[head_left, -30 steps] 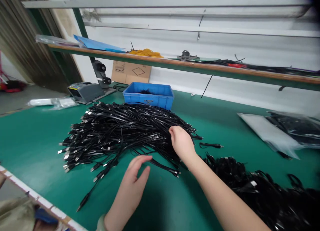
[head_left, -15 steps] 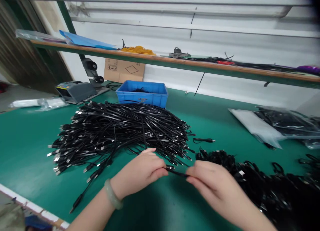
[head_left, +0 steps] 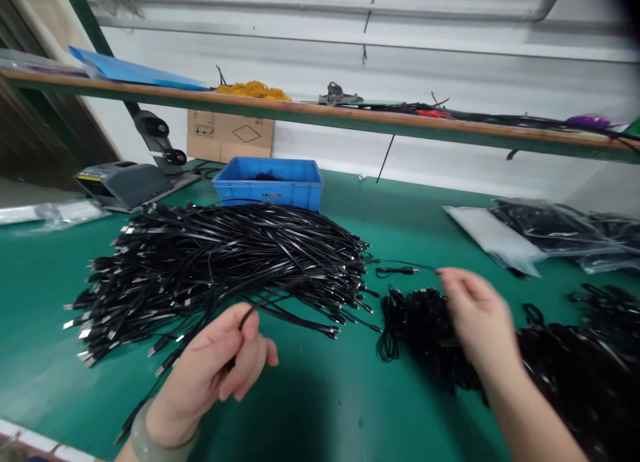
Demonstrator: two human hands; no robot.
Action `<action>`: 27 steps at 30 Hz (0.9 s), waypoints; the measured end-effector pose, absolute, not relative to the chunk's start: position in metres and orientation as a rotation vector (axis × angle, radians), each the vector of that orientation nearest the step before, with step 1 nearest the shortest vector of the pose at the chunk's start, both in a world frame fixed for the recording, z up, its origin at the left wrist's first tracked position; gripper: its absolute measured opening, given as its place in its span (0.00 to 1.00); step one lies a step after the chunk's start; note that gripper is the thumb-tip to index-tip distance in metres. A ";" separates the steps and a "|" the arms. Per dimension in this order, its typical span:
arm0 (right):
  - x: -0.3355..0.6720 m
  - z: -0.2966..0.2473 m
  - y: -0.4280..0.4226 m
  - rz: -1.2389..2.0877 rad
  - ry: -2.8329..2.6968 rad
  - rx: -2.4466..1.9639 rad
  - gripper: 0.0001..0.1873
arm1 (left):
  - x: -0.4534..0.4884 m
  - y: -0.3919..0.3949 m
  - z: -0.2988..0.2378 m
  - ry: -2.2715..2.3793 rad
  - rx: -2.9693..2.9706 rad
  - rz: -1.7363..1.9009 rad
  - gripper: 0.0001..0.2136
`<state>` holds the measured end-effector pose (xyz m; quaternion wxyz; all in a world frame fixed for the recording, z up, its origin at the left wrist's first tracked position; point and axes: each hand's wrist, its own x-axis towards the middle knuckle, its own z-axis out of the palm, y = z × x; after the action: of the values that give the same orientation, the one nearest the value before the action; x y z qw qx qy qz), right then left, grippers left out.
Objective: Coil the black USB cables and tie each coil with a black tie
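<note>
My left hand (head_left: 225,359), a pale bangle (head_left: 163,439) at its wrist, has its fingers curled around a black cable. Part of that cable shows as a dark loop over the index finger; the rest is hidden by the hand. To the right, my right hand (head_left: 475,309) pinches the end of a thin black strand (head_left: 407,263) that runs left toward the pile's tips. Between and behind the hands lies a big pile of black USB cables (head_left: 240,249), metal plugs at both sides. A small coiled cable (head_left: 397,271) rests below the strand.
Bundled black cables (head_left: 425,329) fill the table's right side. Behind stand a blue bin (head_left: 270,192), a grey tape dispenser (head_left: 125,182) and a cardboard box (head_left: 230,135). Clear plastic bags (head_left: 565,235) lie at the back right. A shelf (head_left: 300,112) crosses above.
The hands were close together with a cable stretched between them. My right hand has moved right and away, now pinching the thin strand; my left has moved left and turned palm inward.
</note>
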<state>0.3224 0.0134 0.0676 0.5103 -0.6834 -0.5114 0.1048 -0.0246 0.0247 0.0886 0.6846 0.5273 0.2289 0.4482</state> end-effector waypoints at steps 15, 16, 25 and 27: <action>0.216 0.056 0.014 1.788 -1.382 -1.217 0.16 | 0.002 0.012 0.059 0.569 1.061 0.362 0.11; 0.215 0.052 0.014 1.889 -1.342 -1.175 0.16 | 0.001 0.013 0.057 0.526 0.993 0.412 0.12; 0.212 0.041 0.016 2.040 -0.702 -0.680 0.15 | 0.021 0.021 0.043 0.826 0.747 0.721 0.14; 0.209 0.037 0.020 1.987 -0.609 -0.689 0.15 | 0.028 0.018 0.040 0.817 0.639 0.735 0.12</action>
<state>0.2087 0.0202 0.0374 0.4583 -0.2796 -0.2471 0.8067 0.0276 0.0181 0.0398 0.8047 0.2984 0.3816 0.3433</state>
